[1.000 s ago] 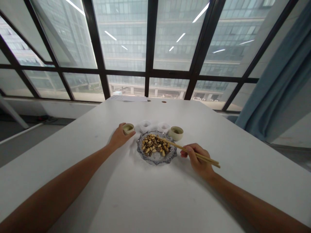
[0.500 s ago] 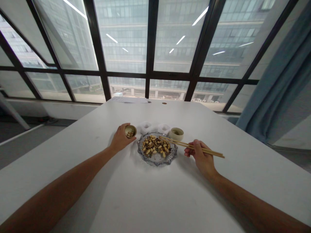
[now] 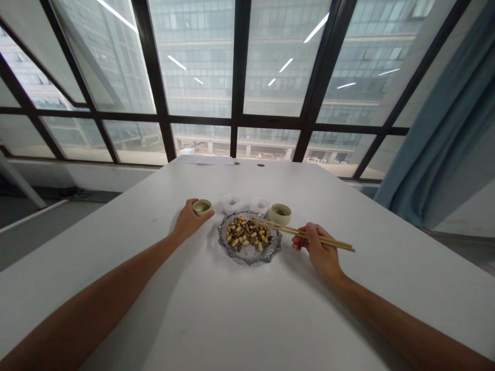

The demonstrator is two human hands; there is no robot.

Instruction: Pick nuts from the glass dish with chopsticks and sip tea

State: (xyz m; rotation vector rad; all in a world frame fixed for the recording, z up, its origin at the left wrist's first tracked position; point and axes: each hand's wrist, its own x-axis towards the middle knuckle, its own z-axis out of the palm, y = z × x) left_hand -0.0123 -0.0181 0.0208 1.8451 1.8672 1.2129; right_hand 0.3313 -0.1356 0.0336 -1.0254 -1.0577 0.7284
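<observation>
My left hand (image 3: pixel 188 220) is wrapped around a small olive-green cup (image 3: pixel 202 207), which stands nearly upright left of the plate. Its contents are hard to see from this angle. In my right hand (image 3: pixel 317 248) is a pair of chopsticks (image 3: pixel 332 241), their tips reaching over the back of a scalloped clear glass plate (image 3: pixel 252 257). Mixed nuts and sunflower seeds (image 3: pixel 247 233) lie on that plate. A second greenish cup (image 3: pixel 280 213) stands behind the chopsticks, at the plate's back right.
Two small white dishes (image 3: pixel 231 203) sit side by side behind the plate. Papers (image 3: pixel 207 160) and a small brown round object (image 3: pixel 261 165) lie at the far end of the white table (image 3: pixel 216 319). Beyond are windows, with a blue curtain (image 3: pixel 421 139) to the right.
The cup in my left hand has gone from tilted, with nuts showing inside, to nearly upright, shifting slightly left. My right hand and the chopsticks have hardly moved.
</observation>
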